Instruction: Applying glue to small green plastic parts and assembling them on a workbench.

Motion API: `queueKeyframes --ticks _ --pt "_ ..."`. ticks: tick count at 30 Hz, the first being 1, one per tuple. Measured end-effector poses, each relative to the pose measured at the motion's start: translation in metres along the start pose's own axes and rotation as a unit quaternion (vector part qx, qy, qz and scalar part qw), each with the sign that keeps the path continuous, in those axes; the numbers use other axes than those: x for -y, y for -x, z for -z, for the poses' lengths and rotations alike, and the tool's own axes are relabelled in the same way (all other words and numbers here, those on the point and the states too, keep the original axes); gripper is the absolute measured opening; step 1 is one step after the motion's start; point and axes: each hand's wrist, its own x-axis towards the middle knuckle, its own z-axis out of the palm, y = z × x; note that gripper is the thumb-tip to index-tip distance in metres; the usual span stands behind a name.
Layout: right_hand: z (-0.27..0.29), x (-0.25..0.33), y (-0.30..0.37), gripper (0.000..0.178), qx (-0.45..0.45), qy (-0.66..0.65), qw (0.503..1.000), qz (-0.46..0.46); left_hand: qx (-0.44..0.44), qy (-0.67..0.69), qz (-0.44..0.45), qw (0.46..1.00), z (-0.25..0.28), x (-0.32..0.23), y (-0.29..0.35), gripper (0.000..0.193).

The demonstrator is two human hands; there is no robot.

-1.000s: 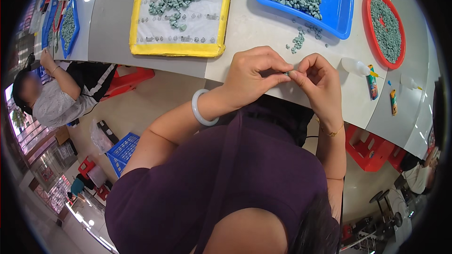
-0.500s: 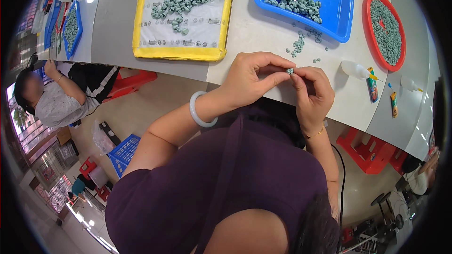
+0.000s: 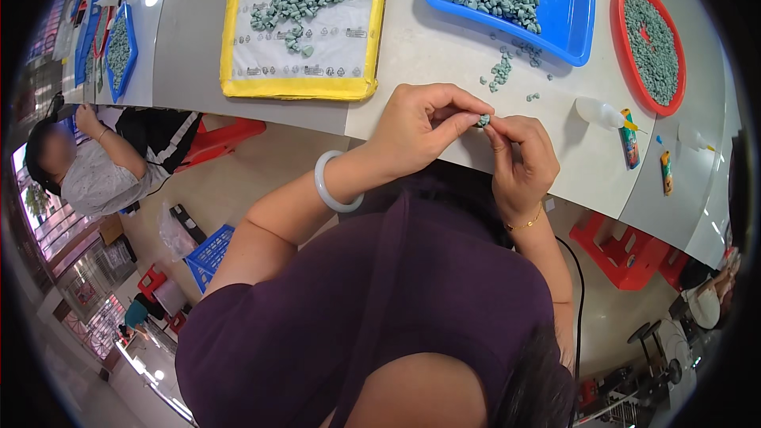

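Observation:
A small grey-green piece point(image 3: 482, 120) is pinched between the thumb and forefinger of my left hand point(image 3: 424, 128). The fingertips of my right hand point(image 3: 525, 157) meet it from the other side, thumb and forefinger closed together; whether they grip the piece itself is hard to see. Both hands are just above the table's near edge. Beyond them a few loose grey-green pieces point(image 3: 501, 71) lie on the white tabletop. More such pieces are heaped in a blue tray point(image 3: 567, 20) and on a white sheet in a yellow-edged tray point(image 3: 301, 87).
A red round tray point(image 3: 621, 40) full of small grey-green pieces stands at the right. Near it lie a white squeeze bottle point(image 3: 596, 113) with a yellow tip and a colourful tube point(image 3: 629, 139). Another person point(image 3: 103, 166) sits at the left by a blue tray point(image 3: 129, 87).
My left thumb and fingers have shifted slightly left with the small piece, which now shows turned differently. My right fingertips have moved a little left too.

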Motion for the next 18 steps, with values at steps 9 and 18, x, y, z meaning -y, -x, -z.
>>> queueKeyframes --ticks 9,18 --pt "0.005 0.001 -0.005 0.007 0.012 -0.052 0.998 -0.042 0.024 0.043 0.031 0.998 0.004 -0.007 -0.004 0.021" --pt "0.012 -0.006 0.006 0.013 0.029 -0.144 0.982 -0.118 -0.025 -0.211 -0.091 0.973 0.028 -0.056 -0.087 0.022"
